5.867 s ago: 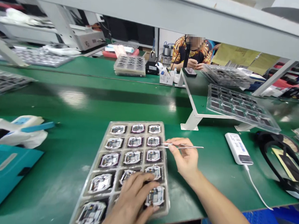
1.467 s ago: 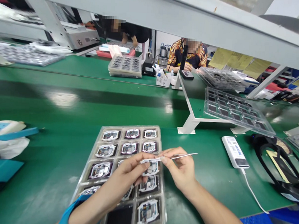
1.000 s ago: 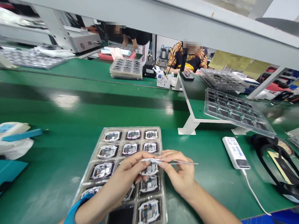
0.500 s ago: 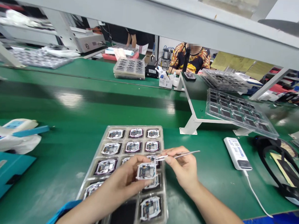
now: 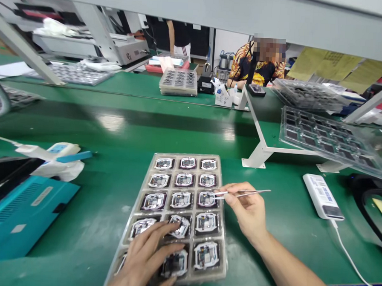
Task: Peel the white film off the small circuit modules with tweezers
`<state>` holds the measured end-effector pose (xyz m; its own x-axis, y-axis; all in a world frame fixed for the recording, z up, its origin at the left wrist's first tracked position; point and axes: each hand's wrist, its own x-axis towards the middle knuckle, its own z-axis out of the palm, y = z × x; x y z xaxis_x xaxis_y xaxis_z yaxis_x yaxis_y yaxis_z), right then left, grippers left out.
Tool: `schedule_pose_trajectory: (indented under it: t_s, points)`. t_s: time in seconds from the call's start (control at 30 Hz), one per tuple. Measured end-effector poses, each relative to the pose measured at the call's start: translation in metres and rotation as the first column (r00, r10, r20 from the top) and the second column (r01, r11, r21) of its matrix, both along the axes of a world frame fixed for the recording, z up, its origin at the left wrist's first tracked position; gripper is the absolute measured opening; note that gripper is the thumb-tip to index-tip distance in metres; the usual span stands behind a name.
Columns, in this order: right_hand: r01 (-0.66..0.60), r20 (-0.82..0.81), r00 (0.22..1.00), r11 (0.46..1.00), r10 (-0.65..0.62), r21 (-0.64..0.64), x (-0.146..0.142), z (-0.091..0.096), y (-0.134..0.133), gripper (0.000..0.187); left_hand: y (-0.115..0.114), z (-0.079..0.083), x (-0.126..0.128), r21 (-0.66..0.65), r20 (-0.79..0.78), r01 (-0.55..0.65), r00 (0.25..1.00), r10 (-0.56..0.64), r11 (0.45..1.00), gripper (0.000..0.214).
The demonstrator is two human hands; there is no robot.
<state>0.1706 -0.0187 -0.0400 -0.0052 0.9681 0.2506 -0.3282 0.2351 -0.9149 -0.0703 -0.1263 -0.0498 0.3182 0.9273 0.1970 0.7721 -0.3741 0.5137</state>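
A clear plastic tray (image 5: 223, 243) of square pockets lies in front of me, with a small circuit board in a white frame in most pockets. My left hand (image 5: 146, 254) is over its lower left part, fingers apart. Its fingertips are at a framed circuit board (image 5: 175, 264) in the bottom middle pocket; whether they touch it I cannot tell. Just above sits a tilted framed board (image 5: 180, 226), close to a fingertip. At the tray's right edge my right hand (image 5: 248, 208) pinches metal tweezers (image 5: 252, 192), their tips over a right-column board (image 5: 206, 199).
A teal case (image 5: 30, 215) is at the left. On the right, a white power bank (image 5: 322, 197) with a cable lies beside a white-legged stand (image 5: 254, 157) bearing trays (image 5: 332, 139). Overhead runs a grey beam (image 5: 198, 11). Across the bench a co-worker (image 5: 259, 65) sits.
My left hand has lowered the framed board into the bottom middle pocket, and its fingers have spread. My right hand still has the tweezers. The view has shifted left.
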Motion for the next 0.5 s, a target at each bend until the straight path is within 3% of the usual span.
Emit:
schedule_pose_trajectory:
  t_s: [0.13, 0.23, 0.3, 0.37, 0.5]
  points:
    - [0.005, 0.01, 1.0, 1.0, -0.006, 0.018, 0.0, -0.001, 0.0, 0.01, 0.018, 0.005, -0.003, 0.091, -0.119, -0.009, 0.993, 0.02, 0.996, 0.027]
    - [0.0, 0.016, 1.0, 1.0, -0.001, 0.031, 0.001, -0.001, 0.0, 0.009, 0.035, 0.005, 0.001, 0.258, -0.33, -0.094, 0.927, 0.18, 0.962, 0.023]
    - [0.001, 0.017, 1.0, 0.999, -0.002, 0.039, 0.001, -0.002, 0.0, 0.008, 0.042, 0.003, 0.005, 0.298, -0.401, -0.111, 0.887, 0.229, 0.948, 0.023]
    - [0.008, 0.024, 1.0, 0.999, -0.009, 0.045, 0.002, -0.002, 0.0, 0.008, 0.045, 0.001, 0.008, 0.252, -0.381, -0.095, 0.905, 0.189, 0.963, 0.023]
    - [0.023, 0.054, 0.998, 0.999, -0.025, 0.029, 0.003, -0.003, 0.0, 0.008, 0.05, 0.002, 0.002, 0.122, -0.157, -0.151, 0.973, 0.169, 0.981, 0.024]
